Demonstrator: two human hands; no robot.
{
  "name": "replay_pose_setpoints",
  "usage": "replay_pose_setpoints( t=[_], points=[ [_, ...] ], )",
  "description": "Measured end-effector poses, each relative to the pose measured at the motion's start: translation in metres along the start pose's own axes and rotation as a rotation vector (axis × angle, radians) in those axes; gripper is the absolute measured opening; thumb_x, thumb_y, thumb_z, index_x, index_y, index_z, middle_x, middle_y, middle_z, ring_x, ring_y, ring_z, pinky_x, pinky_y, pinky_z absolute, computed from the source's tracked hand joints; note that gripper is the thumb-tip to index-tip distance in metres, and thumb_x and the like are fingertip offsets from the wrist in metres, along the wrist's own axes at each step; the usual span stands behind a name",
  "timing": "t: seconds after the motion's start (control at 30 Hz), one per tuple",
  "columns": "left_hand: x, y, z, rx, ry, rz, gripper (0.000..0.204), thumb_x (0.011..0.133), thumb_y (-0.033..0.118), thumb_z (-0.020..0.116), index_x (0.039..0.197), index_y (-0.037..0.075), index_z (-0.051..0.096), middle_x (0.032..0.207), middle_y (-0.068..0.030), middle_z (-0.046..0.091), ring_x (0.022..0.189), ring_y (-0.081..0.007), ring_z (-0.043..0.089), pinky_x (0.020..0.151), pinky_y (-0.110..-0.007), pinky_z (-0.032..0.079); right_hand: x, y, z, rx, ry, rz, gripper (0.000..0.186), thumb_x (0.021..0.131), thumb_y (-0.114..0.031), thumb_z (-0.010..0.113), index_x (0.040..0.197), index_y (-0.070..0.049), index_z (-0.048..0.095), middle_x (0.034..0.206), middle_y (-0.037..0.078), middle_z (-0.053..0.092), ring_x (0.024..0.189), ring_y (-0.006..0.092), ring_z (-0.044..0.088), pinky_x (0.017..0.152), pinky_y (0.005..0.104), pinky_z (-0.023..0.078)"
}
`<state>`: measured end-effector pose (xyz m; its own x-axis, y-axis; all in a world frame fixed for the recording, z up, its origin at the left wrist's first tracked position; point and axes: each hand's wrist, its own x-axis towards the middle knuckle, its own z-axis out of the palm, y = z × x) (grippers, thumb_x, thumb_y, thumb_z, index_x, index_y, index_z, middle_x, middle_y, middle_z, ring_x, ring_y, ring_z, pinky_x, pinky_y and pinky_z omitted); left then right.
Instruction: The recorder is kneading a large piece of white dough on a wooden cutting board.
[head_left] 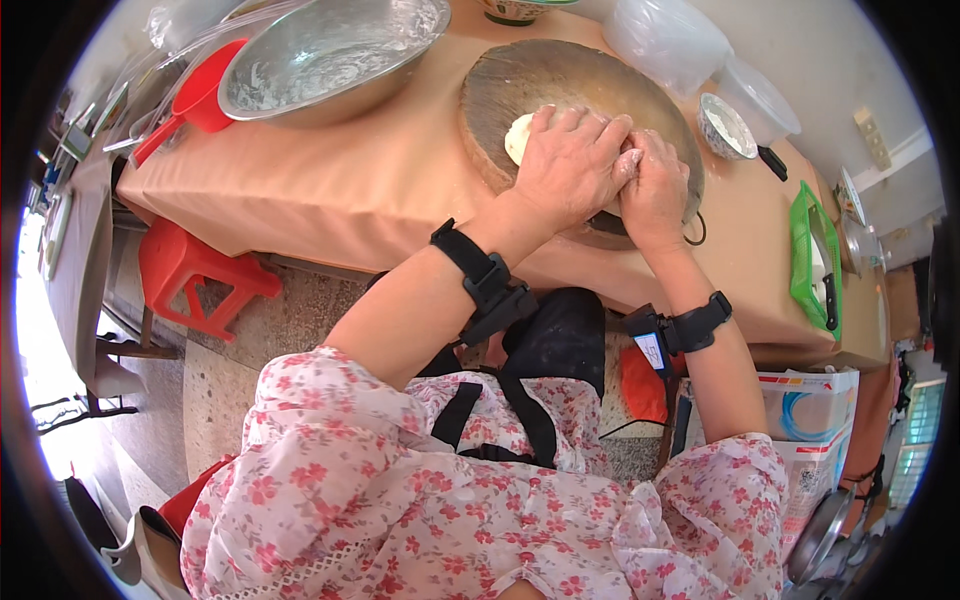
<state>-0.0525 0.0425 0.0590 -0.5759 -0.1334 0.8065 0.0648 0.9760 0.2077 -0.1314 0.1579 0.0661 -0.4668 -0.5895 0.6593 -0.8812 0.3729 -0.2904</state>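
A thick round wooden board rests on the cloth-covered table. Pale dough shows at the left of my hands on that board. My left hand is curled over the dough, pressing on it. My right hand is closed right beside it, touching it, and what lies under those fingers is hidden. Both hands have white traces on the skin. A small bowl of white powder stands at the board's right.
A steel basin and red ladle stand left. Plastic containers sit back right, a green basket with a knife at the right edge. A red stool is below left, a clear storage bag below right.
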Motion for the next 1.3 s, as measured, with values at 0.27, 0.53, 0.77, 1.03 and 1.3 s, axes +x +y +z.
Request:
replay_pose_setpoints(
  t=[0.27,0.53,0.77,1.03,1.3],
  points=[
    [0.024,-0.017,0.018,0.035,-0.219,-0.129,0.041,0.095,0.041,0.045,0.089,0.008,0.069,0.089,-0.0102,0.067,0.089,-0.0317,0.062,0.078,-0.045,0.046,0.026,0.018,0.009,-0.026,-0.118,0.117,0.028,0.096,-0.030,0.042,0.100,-0.010,0.062,0.095,0.015,0.067,0.091,0.0401,0.061,0.076,0.0510,0.044],
    [0.068,-0.027,0.015,-0.025,-0.667,-0.409,0.065,0.098,0.050,0.030,0.088,0.000,0.071,0.099,-0.0235,0.067,0.097,-0.0407,0.062,0.088,-0.048,0.047,0.060,0.037,0.021,-0.059,-0.324,0.268,0.042,0.099,-0.036,0.034,0.102,-0.008,0.066,0.093,0.025,0.066,0.089,0.0467,0.060,0.077,0.0546,0.047],
    [0.077,-0.033,0.024,-0.037,-0.660,-0.460,0.066,0.098,0.051,0.029,0.095,-0.001,0.070,0.100,-0.0247,0.067,0.099,-0.0421,0.062,0.090,-0.047,0.047,0.070,0.050,0.028,-0.087,-0.304,0.248,0.050,0.098,-0.033,0.035,0.083,0.000,0.070,0.087,0.028,0.065,0.084,0.0463,0.062,0.078,0.0525,0.049],
    [0.046,-0.031,0.027,0.055,-0.436,-0.238,0.050,0.099,0.042,0.034,0.093,0.006,0.068,0.094,-0.0149,0.067,0.094,-0.0368,0.061,0.083,-0.048,0.046,0.046,0.029,0.021,-0.118,-0.235,0.202,0.045,0.098,-0.031,0.036,0.086,-0.002,0.069,0.088,0.023,0.067,0.084,0.0436,0.063,0.075,0.0525,0.049],
    [0.004,-0.016,0.012,0.082,-0.045,-0.001,0.018,0.090,0.027,0.055,0.095,0.011,0.060,0.090,-0.0077,0.060,0.090,-0.0293,0.056,0.082,-0.043,0.040,0.004,0.009,0.011,-0.234,-0.006,-0.003,0.020,0.092,-0.023,0.050,0.098,-0.008,0.062,0.096,0.012,0.063,0.091,0.0331,0.060,0.077,0.0456,0.045]
  ],
)
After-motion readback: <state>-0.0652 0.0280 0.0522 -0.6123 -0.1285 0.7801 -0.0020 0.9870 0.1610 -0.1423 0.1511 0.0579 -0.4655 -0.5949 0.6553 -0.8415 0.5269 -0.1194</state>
